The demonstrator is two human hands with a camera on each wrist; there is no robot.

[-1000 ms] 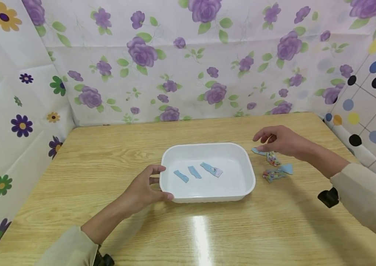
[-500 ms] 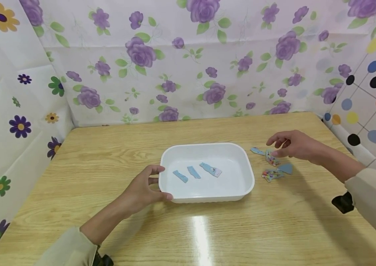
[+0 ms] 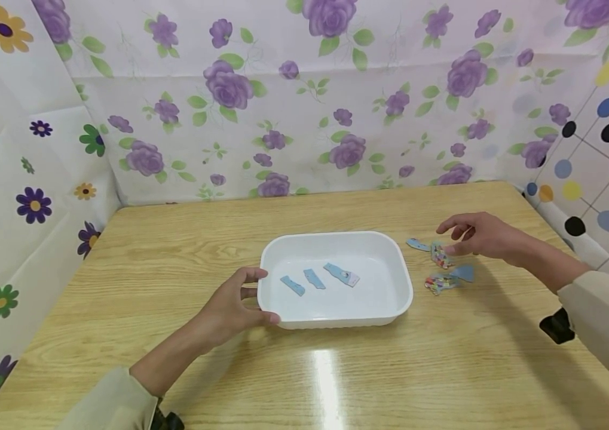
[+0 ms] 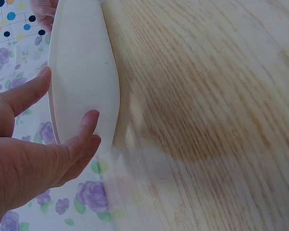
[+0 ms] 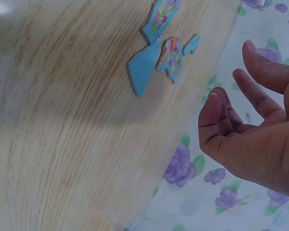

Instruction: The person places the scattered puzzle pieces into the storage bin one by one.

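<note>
My left hand (image 3: 229, 303) holds the left end of a white plastic tray (image 3: 376, 286), its thumb and fingers spread around the corner. In the left wrist view the fingertips meet the tray's outer wall (image 4: 82, 62). Three light-blue puzzle pieces (image 3: 313, 278) lie inside the tray. Over the right side of the table hovers my right hand (image 3: 479, 236), fingers loosely bent, holding nothing. Below and beside it are a slim blue piece (image 3: 418, 244), a colourful piece (image 3: 440, 257), another colourful piece (image 3: 438, 283) and a plain blue piece (image 5: 143, 67).
Everything stands on a wood-grain table (image 3: 186, 251). Flowered sheeting (image 3: 304, 119) hangs behind the far edge, with more sheeting at the left and a dotted sheet (image 3: 605, 197) at the right. A dark wrist strap (image 3: 557, 326) shows on the right sleeve.
My right hand has drawn back to the right and slightly toward me, away from the slim blue piece. The left hand and the tray have stayed in place.
</note>
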